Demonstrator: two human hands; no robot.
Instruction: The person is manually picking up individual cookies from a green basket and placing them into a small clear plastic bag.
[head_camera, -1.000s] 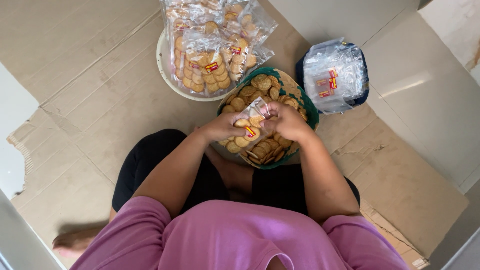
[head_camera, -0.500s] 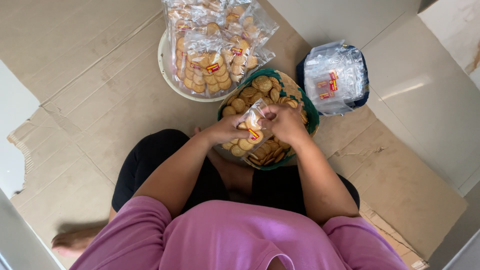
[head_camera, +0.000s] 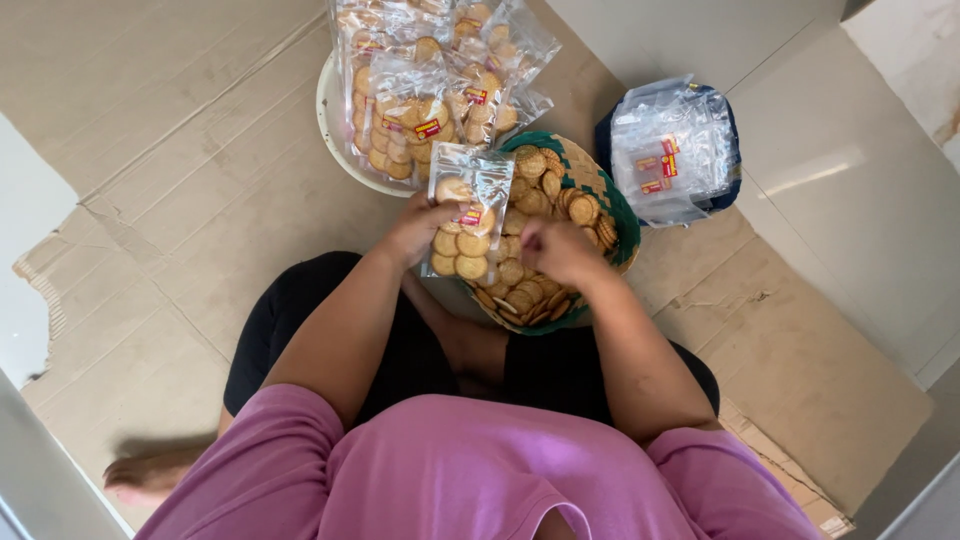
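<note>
Biscuits fill a clear pouch (head_camera: 466, 215) partway, gripped upright by the left hand (head_camera: 418, 228) just above the green-rimmed basket (head_camera: 612, 200) of loose biscuits (head_camera: 535, 190). The right hand (head_camera: 558, 250) hovers over the basket beside the pouch, fingers curled; whether it holds a biscuit cannot be told. Keeping the pouch mouth wide and stacking the biscuits flat would serve best. A second ago both hands met low at the pouch; now it is raised and the right hand has drawn away. Filled packets (head_camera: 420, 70) crowd the white bowl (head_camera: 328, 105); empty pouches (head_camera: 672, 150) lie on the cardboard floor (head_camera: 180, 200).
</note>
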